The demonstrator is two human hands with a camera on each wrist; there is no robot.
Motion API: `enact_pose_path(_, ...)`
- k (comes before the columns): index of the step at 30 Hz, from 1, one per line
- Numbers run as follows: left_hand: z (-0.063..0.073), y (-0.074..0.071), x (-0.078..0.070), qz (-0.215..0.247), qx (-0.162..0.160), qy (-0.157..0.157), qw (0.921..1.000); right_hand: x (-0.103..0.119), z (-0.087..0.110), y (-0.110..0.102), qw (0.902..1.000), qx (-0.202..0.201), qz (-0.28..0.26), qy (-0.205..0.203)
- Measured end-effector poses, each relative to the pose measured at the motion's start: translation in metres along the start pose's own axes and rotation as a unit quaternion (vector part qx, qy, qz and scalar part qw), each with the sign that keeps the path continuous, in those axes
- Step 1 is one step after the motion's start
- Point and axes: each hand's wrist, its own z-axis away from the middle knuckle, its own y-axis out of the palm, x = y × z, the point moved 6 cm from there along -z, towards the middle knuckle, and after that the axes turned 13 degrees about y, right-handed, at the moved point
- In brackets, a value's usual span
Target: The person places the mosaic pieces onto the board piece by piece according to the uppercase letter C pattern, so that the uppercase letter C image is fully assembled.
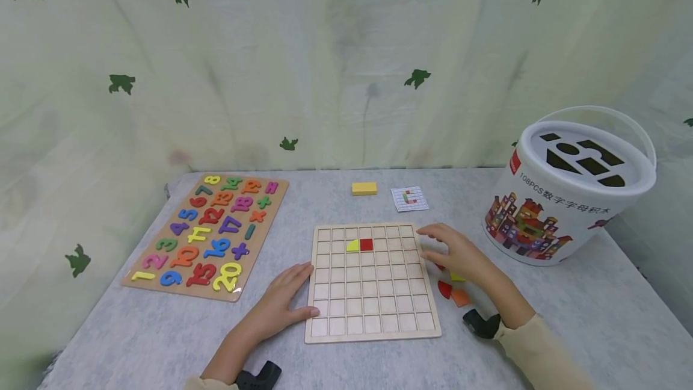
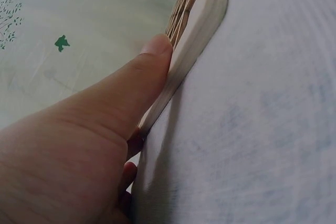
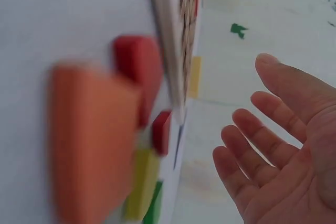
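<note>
A wooden grid board lies flat on the table, a yellow piece with a curved side and a red square side by side in its second row. My left hand rests against the board's left edge; its thumb touches the rim in the left wrist view. Fingers loosely extended and holding nothing, my right hand hovers by the upper right edge. Below it lie loose pieces: an orange one, two red ones, a yellow one and a green one.
Behind the board sit a yellow block and a small pattern card with a coloured figure on a grid. A number puzzle board lies to the left. At the right stands a white lidded bucket with a handle.
</note>
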Motion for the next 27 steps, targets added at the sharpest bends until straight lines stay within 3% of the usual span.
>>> enact_pose_path(6,-0.001,0.0,0.0,-0.002,0.0,0.005,1.0,-0.027,0.019,-0.003,0.9996,0.016,0.01,0.023)
enact_pose_path(13,0.0,0.0,0.001,-0.003,-0.001,0.002,1.0,-0.043,0.036,-0.005,0.9986,0.021,0.019,0.045)
enact_pose_path(19,0.0,0.001,0.002,-0.003,-0.003,0.001,1.0,-0.05,0.039,-0.002,0.9962,0.041,0.028,0.071)
enact_pose_path(27,0.001,0.001,0.002,0.0,-0.003,-0.002,1.0,-0.043,0.033,-0.004,0.9951,0.042,0.06,0.066)
